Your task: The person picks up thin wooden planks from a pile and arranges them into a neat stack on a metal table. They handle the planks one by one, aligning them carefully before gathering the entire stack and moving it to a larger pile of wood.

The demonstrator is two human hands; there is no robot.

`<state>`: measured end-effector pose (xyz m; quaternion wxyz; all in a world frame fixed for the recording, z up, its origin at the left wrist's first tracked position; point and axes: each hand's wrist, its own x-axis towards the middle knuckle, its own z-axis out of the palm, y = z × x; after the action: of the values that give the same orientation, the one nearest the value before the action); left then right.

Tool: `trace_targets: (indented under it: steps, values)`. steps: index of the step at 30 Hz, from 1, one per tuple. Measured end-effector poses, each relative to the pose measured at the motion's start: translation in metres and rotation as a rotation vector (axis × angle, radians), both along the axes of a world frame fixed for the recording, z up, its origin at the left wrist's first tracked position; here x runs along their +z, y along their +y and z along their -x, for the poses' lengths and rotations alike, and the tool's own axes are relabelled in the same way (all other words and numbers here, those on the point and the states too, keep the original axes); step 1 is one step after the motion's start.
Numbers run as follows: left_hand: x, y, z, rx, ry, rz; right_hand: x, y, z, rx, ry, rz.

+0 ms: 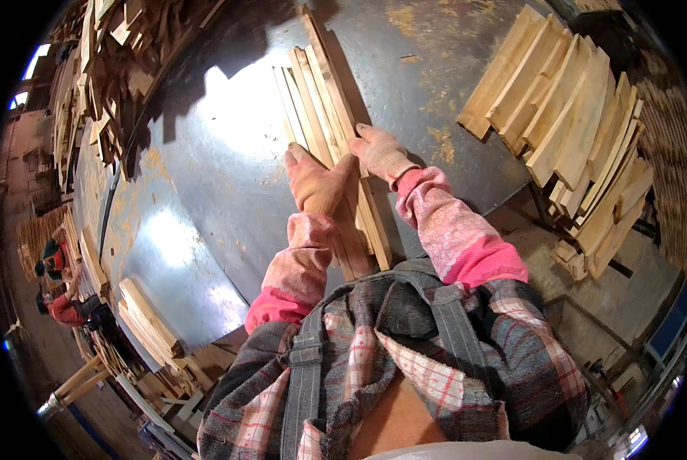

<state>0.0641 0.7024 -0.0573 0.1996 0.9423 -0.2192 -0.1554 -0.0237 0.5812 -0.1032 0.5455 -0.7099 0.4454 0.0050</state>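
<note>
Wooden strips [314,92] lie side by side on our desk [228,176], gathered, we judge, but not evened: their ends stagger. Our left hand [317,184] spreads open over them; our right hand [382,153] half-curls at the longest, grip unclear.

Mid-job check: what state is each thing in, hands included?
Left hand: gloved, on the strips, thumb spread from fingers
Right hand: gloved, at the long strip's right side
Strips: side by side, lengthwise
Long strip: beside them, jutting past their far ends
Table: shiny, patched with sawdust
Right stack: layered, ends uneven
Left pile: jumbled
</note>
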Motion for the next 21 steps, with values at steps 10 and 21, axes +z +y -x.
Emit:
trace_targets:
  steps: [10,21]
  values:
    - [-0.015,0.0,-0.005,-0.001,-0.003,0.126,-0.004,-0.009,-0.007,0.081,-0.066,0.157]
    - [-0.023,-0.033,-0.015,-0.055,-0.208,-0.07,0.037,-0.11,0.078,-0.152,0.194,0.322]
